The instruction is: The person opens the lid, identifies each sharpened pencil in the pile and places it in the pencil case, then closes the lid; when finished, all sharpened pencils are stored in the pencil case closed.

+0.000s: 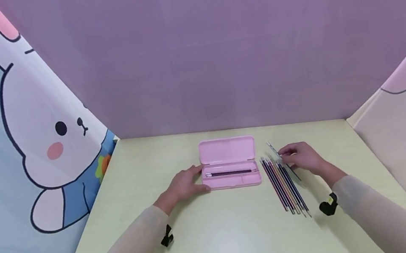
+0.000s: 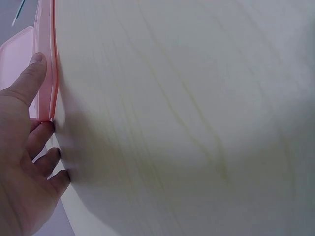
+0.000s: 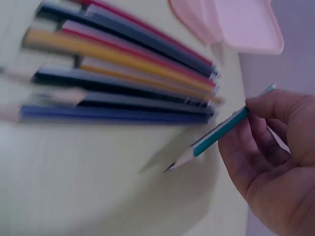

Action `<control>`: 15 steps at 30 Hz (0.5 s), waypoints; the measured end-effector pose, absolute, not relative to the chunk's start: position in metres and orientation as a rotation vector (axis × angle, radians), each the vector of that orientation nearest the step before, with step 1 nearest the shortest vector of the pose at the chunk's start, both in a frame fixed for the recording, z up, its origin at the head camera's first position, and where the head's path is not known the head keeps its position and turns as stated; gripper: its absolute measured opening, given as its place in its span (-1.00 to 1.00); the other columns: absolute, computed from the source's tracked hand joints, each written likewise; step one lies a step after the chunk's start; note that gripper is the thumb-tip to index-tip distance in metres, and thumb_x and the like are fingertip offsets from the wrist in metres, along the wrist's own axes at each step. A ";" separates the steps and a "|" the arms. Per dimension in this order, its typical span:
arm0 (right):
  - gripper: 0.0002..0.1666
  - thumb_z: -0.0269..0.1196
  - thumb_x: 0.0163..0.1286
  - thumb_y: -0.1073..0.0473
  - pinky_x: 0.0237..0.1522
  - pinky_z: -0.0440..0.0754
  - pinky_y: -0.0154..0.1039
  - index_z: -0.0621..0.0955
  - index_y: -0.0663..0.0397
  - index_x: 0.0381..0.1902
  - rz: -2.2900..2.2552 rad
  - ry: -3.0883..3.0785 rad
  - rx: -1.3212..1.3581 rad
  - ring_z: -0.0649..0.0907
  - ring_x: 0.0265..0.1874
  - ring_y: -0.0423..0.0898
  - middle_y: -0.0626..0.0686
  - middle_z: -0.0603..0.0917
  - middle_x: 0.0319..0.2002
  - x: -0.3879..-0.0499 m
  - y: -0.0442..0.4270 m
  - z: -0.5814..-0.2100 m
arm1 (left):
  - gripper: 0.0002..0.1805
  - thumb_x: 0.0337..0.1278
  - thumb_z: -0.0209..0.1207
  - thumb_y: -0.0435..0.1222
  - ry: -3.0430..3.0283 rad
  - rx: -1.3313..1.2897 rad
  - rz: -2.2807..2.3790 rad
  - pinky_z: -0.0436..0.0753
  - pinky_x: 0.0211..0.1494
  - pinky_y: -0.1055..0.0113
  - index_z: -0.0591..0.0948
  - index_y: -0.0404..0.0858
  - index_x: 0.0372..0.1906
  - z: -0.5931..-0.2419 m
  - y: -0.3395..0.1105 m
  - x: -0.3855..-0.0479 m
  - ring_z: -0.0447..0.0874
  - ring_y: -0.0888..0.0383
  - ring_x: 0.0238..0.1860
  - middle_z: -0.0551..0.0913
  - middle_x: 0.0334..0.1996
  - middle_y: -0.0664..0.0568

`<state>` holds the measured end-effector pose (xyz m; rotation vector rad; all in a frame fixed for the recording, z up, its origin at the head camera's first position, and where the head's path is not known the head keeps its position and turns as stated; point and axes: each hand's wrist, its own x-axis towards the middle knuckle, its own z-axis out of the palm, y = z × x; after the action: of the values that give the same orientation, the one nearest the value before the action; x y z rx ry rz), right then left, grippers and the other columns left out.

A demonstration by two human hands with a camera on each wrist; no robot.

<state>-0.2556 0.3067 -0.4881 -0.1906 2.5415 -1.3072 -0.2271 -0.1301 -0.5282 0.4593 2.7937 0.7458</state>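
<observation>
1. A plain purple backdrop [image 1: 216, 52] rises behind the work
2. The pale tabletop [image 1: 202, 237] carries everything
3. A rabbit-printed cloth [image 1: 40, 122] hangs at the left
4. The pink pencil case [image 1: 227, 150] lies open near the tabletop's far edge, lid tipped back towards the backdrop
5. Just right of it, loose pencils [image 3: 108, 53] lie in a row, points towards the person
6. The left hand [image 1: 185, 184] rests at the case's left end, fingers spread, touching it
7. The right hand [image 1: 304, 157] pinches one pencil, fingers closed on it
8. That teal pencil [image 3: 223, 130] slants point-down beside the row's right side
9. Dark pencil [image 1: 228, 173] inside the case, in its long rear compartment
</observation>
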 end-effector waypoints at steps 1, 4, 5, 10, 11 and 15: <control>-0.59 0.26 0.47 0.26 -0.20 0.82 -0.06 0.61 0.35 0.20 -1.308 2.544 -0.211 0.70 -0.12 0.02 0.29 0.67 -0.01 -0.256 0.303 -0.485 | 0.04 0.06 0.43 0.20 2.794 0.460 0.749 0.44 0.49 -0.09 0.28 -0.05 0.60 -0.528 -0.130 -0.227 0.42 -0.16 0.46 0.42 0.50 -0.08; -0.62 0.27 0.47 0.26 -0.18 0.82 -0.05 0.64 0.29 0.18 -1.297 2.550 -0.249 0.70 -0.11 0.06 0.26 0.68 -0.03 -0.259 0.290 -0.476 | 0.03 0.06 0.42 0.21 2.792 0.463 0.751 0.46 0.48 -0.07 0.28 -0.04 0.60 -0.530 -0.130 -0.227 0.43 -0.14 0.45 0.43 0.49 -0.06; -0.63 0.28 0.47 0.25 -0.17 0.82 -0.04 0.64 0.28 0.18 -1.293 2.545 -0.270 0.70 -0.10 0.08 0.26 0.68 -0.03 -0.260 0.285 -0.473 | 0.03 0.06 0.42 0.21 2.792 0.461 0.747 0.46 0.48 -0.07 0.28 -0.03 0.60 -0.531 -0.130 -0.227 0.43 -0.14 0.45 0.43 0.49 -0.06; -0.65 0.30 0.47 0.24 -0.12 0.80 0.03 0.67 0.23 0.15 -1.291 2.498 -0.366 0.70 -0.16 0.11 0.21 0.71 -0.08 -0.267 0.261 -0.461 | 0.04 0.06 0.42 0.22 2.782 0.458 0.748 0.45 0.49 -0.08 0.28 -0.04 0.60 -0.532 -0.131 -0.225 0.42 -0.15 0.46 0.43 0.49 -0.07; -0.66 0.30 0.46 0.24 -0.11 0.80 0.04 0.68 0.24 0.15 -1.286 2.491 -0.391 0.70 -0.17 0.09 0.21 0.71 -0.09 -0.269 0.256 -0.459 | 0.04 0.06 0.42 0.22 2.779 0.457 0.754 0.45 0.49 -0.09 0.28 -0.04 0.60 -0.532 -0.131 -0.225 0.42 -0.16 0.46 0.43 0.49 -0.07; -0.71 0.32 0.44 0.27 -0.14 0.79 0.02 0.72 0.18 0.09 -1.273 2.487 -0.442 0.67 -0.24 -0.01 0.16 0.73 -0.10 -0.277 0.235 -0.453 | 0.03 0.06 0.42 0.21 2.779 0.451 0.759 0.42 0.50 -0.10 0.29 -0.03 0.59 -0.530 -0.131 -0.223 0.41 -0.17 0.47 0.43 0.49 -0.08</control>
<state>-0.2775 0.2351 -0.4528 -0.4422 2.4869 -1.2725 -0.2227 -0.1307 -0.5301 0.4506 2.7793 0.7594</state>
